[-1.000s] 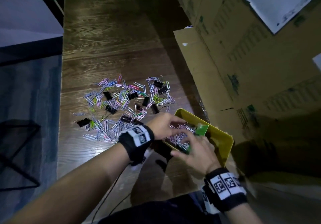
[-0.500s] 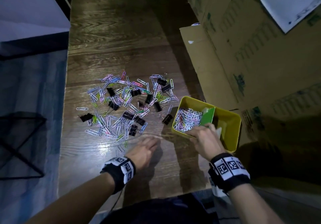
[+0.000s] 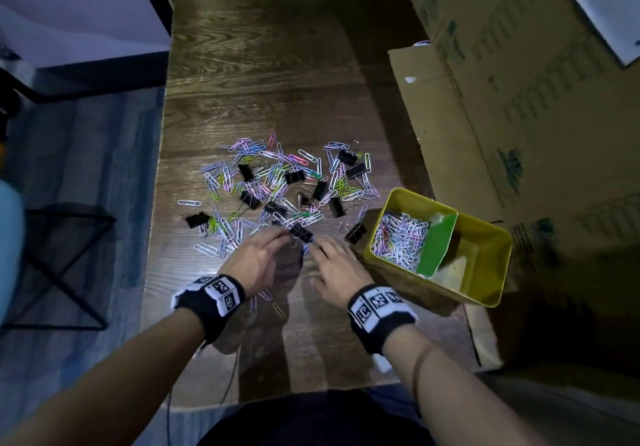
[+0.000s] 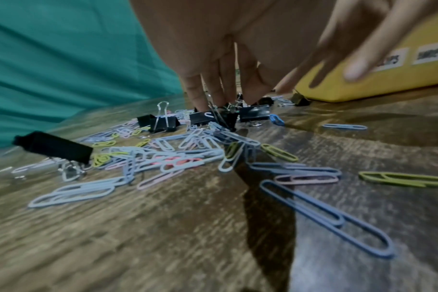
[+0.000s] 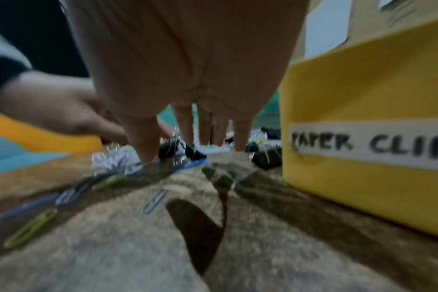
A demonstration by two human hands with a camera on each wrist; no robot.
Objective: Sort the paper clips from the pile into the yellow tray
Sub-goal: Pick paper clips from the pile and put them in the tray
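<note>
A pile of coloured paper clips [image 3: 277, 186] mixed with black binder clips [image 3: 300, 232] lies spread on the wooden table [image 3: 263, 65]. To its right stands the yellow tray [image 3: 498, 265], split by a green divider [image 3: 437, 245], with paper clips [image 3: 400, 238] in its left compartment. My left hand [image 3: 273, 243] and right hand [image 3: 320, 248] sit side by side at the pile's near edge, fingers stretched forward. In the left wrist view my left fingers [image 4: 200, 92] reach straight down onto the clips. My right thumb [image 5: 145, 150] presses on a blue clip [image 5: 188, 165].
Large cardboard boxes [image 3: 519, 99] stand along the right side, just behind the tray. The tray's front wall carries a "PAPER CLIP" label [image 5: 370, 144]. Loose clips [image 3: 277, 309] lie near the wrists. The table's left edge [image 3: 156, 203] drops to a blue floor.
My right hand has left the tray and moved left to the pile's near edge. My left hand pulled back from the tray, then came forward to the pile.
</note>
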